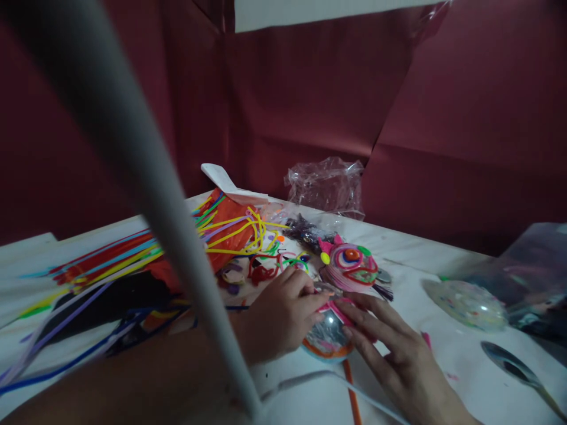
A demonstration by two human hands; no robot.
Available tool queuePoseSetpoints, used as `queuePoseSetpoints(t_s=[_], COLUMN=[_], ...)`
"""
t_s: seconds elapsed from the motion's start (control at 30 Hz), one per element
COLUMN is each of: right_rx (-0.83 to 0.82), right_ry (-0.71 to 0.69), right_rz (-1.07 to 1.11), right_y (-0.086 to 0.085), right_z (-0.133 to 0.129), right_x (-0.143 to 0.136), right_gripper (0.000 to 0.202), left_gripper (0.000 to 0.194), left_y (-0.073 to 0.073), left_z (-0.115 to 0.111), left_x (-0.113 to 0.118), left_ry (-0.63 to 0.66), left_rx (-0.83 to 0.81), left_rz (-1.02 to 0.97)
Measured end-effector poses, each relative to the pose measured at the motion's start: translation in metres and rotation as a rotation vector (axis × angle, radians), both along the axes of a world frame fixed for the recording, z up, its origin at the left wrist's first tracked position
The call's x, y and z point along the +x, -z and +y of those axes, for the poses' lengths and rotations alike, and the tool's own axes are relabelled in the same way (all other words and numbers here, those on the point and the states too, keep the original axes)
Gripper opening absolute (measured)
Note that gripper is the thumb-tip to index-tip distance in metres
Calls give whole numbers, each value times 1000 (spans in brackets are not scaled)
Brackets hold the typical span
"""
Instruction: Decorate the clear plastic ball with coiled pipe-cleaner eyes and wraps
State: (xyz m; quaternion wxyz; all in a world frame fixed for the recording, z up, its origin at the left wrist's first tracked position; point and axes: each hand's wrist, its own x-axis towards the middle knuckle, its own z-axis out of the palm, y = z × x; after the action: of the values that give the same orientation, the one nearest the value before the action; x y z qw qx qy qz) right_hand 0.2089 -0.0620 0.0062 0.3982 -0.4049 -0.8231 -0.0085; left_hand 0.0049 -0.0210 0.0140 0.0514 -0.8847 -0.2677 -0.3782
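Observation:
A clear, shiny dome (328,332) with an orange rim sits on the white table. Pink strips (341,308) lie across its top. My left hand (287,310) is at the dome's left side, its fingers bent and pressed together on the pink and orange pieces; what they pinch is too small to name. On the right side, my right hand (390,342) reaches over the dome with its fingers spread and fingertips touching the pink strip. Just behind the dome lies a decorated round piece (352,264) with pink coils, a blue-and-orange eye and green dots.
Coloured pipe cleaners (230,230) spread over the left side. A crumpled clear bag (325,186) stands at the back. To the right are a speckled clear disc (469,304) and a spoon (509,361). A blurred grey pole (177,236) crosses the left foreground.

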Motion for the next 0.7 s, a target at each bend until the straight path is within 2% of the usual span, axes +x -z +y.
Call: queuePoseSetpoints(t_s=[0.27, 0.43, 0.6, 0.7], right_rx=[41, 48, 80, 97], right_ry=[22, 36, 41, 39], right_rz=[-92, -106, -98, -79], right_y=[10, 8, 11, 15], right_z=[-1, 0, 1, 2], right_x=[6, 1, -5, -6], right_gripper=[32, 33, 36, 39], left_gripper=[30, 26, 26, 26], left_y=[15, 11, 4, 4], left_z=[-3, -6, -11, -14], left_x=[-1, -1, -1, 0], left_ry=[-68, -81, -29, -66], left_rx=[170, 216, 294, 293], left_rz=[125, 141, 188, 153])
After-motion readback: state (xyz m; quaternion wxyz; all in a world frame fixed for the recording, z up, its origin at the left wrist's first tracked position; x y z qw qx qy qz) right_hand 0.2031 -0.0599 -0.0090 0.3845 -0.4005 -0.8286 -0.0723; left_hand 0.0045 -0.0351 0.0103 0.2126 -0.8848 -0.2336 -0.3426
